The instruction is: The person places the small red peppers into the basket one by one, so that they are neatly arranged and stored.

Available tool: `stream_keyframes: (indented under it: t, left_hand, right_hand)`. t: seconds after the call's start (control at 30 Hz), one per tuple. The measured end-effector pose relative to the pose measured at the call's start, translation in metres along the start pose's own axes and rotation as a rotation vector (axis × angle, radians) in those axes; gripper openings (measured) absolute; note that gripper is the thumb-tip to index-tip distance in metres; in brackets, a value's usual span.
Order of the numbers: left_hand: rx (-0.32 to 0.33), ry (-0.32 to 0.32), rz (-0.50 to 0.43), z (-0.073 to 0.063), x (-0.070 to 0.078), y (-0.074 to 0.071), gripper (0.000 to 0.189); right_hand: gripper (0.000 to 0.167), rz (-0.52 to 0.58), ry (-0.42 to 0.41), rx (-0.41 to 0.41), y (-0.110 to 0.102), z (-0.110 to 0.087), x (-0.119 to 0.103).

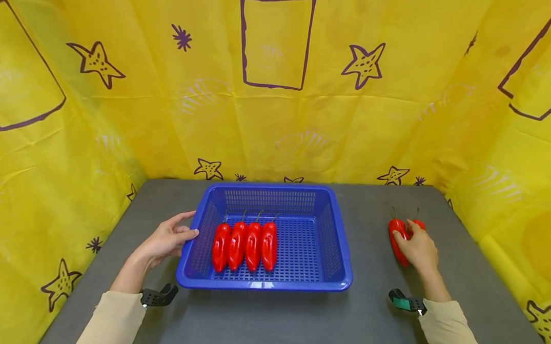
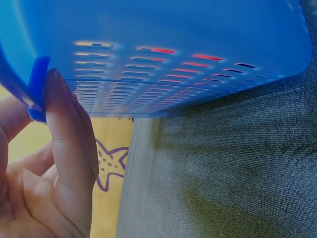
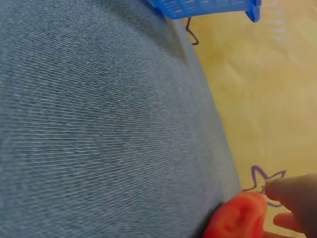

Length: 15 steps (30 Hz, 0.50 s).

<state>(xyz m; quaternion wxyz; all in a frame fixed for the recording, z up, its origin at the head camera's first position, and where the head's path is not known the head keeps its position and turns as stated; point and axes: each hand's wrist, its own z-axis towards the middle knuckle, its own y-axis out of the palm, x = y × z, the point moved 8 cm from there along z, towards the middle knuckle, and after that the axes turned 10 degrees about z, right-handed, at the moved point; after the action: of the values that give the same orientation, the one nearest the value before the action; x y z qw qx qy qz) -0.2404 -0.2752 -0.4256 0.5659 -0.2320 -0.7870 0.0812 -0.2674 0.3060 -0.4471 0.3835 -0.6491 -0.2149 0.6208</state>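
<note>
My left hand (image 1: 167, 239) grips the left rim of a blue plastic basket (image 1: 263, 284). The left wrist view shows the fingers (image 2: 69, 148) at that rim, against the slotted side wall. Inside the basket, several glossy red chili peppers (image 1: 252, 247) lie side by side in its left half, green stems pointing away. To the right, my right hand (image 1: 419, 246) is over two more red peppers on the table. Thumb and fingers hold the nearer-left pepper (image 1: 398, 249); the other pepper (image 1: 419, 224) is mostly hidden behind the hand. One pepper (image 3: 237, 218) shows beside the fingers in the right wrist view.
A dark grey cloth-covered table (image 1: 287, 321) lies under everything. Yellow fabric (image 1: 277, 131) printed with starfish encloses the back and both sides. Black straps with mounts (image 1: 159, 295) sit on both wrists.
</note>
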Motion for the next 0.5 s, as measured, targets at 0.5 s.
stream_keyframes:
  t: [0.5]
  left_hand:
    - [-0.004,0.003,0.008,-0.001,0.001,-0.001,0.074]
  right_hand:
    - [0.062,-0.001,0.044,-0.045,0.014,-0.001,0.017]
